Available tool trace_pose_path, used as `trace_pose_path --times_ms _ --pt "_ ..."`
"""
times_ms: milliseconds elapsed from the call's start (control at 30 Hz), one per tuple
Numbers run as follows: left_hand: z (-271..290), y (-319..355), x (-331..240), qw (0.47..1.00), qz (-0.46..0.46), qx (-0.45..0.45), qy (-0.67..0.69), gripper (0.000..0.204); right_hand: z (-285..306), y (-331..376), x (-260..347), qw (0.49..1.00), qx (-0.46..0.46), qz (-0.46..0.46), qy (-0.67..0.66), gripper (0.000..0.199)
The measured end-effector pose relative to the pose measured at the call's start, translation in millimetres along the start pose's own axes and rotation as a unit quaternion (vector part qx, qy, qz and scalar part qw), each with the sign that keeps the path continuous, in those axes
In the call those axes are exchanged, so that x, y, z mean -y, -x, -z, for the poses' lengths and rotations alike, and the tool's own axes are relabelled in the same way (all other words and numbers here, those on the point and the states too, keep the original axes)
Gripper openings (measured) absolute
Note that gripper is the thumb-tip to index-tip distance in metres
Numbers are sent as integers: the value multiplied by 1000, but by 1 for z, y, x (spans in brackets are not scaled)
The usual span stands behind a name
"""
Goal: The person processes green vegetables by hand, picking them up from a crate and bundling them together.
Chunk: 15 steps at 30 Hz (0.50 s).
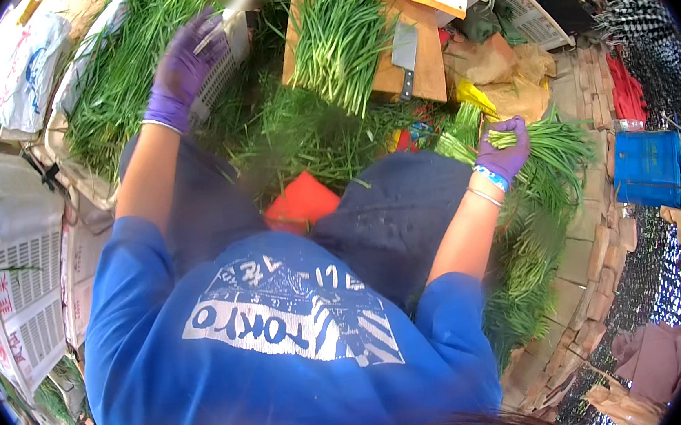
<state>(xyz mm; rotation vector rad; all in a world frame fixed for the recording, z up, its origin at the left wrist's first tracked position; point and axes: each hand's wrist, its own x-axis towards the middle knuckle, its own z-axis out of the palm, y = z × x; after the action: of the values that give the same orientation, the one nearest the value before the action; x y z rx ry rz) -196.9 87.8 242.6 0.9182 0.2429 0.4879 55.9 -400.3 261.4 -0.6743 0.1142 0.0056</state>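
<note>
While closed on chives (543, 148) right of the board (425, 65), right hand (505, 151); left hand (179, 72), grip unclear, left of it.

The left hand (179, 72) is motion-blurred, and green stalks (505, 137) hide the right hand's (504, 153) fingertips.

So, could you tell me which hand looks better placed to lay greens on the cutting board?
Probably the right hand: it already grips a bunch of green stalks, near the wooden cutting board. The left hand is up over the far-left greens pile.
</note>
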Motion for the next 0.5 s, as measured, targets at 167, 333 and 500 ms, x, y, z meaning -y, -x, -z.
trace_pose_path --times_ms 167,333,500 --pt "-4 -56 113 946 166 -110 -255 83 -10 -34 -100 997 -11 9 81 21" --pt "18 -138 225 958 136 -162 -194 111 -14 -22 -257 982 -9 -72 172 37" --pt "-32 -178 265 817 282 -129 -487 136 -8 -7 -315 715 123 -209 656 89"
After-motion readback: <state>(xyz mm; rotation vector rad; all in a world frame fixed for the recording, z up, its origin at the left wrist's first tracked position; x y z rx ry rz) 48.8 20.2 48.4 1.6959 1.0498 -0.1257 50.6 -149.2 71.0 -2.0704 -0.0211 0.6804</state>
